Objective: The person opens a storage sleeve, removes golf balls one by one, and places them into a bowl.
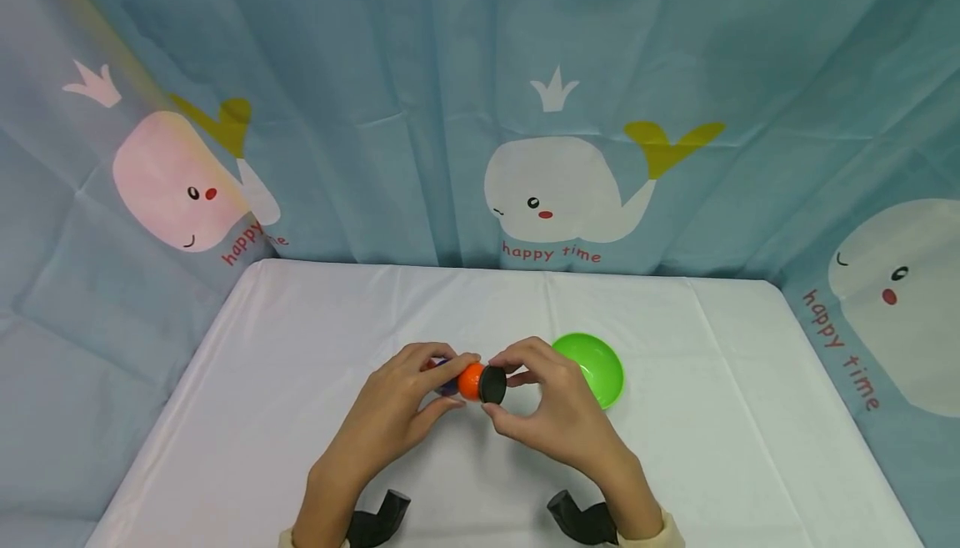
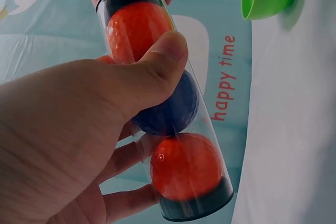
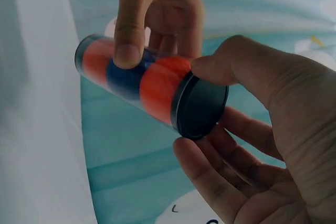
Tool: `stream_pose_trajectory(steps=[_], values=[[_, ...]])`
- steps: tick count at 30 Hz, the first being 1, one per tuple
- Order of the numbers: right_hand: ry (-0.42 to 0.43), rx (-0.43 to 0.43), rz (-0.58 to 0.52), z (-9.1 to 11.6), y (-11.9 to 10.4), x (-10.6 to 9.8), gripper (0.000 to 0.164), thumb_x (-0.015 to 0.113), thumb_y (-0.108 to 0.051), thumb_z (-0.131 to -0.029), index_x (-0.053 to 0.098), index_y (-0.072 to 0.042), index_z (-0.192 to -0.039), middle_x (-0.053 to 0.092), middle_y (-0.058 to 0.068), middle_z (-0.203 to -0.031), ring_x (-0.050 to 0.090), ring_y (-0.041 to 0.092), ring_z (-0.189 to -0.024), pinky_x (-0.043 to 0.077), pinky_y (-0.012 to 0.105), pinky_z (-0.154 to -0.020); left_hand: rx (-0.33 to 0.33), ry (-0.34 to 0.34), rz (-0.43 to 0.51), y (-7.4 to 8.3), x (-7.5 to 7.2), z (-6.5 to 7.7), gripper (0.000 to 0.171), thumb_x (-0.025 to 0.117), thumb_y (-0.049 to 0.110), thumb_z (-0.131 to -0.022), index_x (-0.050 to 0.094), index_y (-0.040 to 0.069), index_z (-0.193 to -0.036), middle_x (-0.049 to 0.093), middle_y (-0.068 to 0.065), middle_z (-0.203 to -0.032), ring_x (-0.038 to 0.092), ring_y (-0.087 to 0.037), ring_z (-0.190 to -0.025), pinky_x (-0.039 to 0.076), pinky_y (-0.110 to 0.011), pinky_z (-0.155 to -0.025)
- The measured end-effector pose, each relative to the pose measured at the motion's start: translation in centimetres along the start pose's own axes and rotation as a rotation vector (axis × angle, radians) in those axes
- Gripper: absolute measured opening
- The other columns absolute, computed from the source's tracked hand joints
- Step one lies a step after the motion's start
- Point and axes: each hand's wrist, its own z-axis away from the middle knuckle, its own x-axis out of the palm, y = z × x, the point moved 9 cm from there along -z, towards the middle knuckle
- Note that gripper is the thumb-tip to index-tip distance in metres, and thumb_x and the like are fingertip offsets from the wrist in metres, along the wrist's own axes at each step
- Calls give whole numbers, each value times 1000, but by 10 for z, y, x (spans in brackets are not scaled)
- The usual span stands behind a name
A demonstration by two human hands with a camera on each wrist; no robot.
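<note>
A clear plastic tube is held level above the white table. Inside it sit golf-ball-like balls in a row: an orange ball, a blue ball and another orange ball. Black caps close both ends. My left hand grips the tube around its middle, thumb across the near side. At the tube's right end, my right hand pinches the black cap by its rim between thumb and fingers. The far cap shows beyond the left fingers.
A green bowl stands on the white-covered table, just behind my right hand. A blue curtain with printed whales hangs around the table's back and sides. Black curved pieces show beside both wrists.
</note>
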Motion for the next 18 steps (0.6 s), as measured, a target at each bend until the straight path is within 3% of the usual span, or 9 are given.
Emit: stream_pose_trajectory(steps=[12,18], values=[[28,22,-13,0,1,-2,42,90,-5,-75,75,-20,-110,72,-9,-107,71,6,-97,65,25,-81,14,-9,16,0,4,-1,57,90,28,-83,70,33,-136,68,8,-128,66,-14,-121,61,-37,-92],[46,19,-41,0,1,-4,30,82,1,-81,79,-16,-105,77,-5,-103,73,6,-88,65,25,-76,-14,-13,16,-7,2,1,56,89,29,-85,70,33,-137,68,8,-130,66,-14,-121,62,-37,-95]])
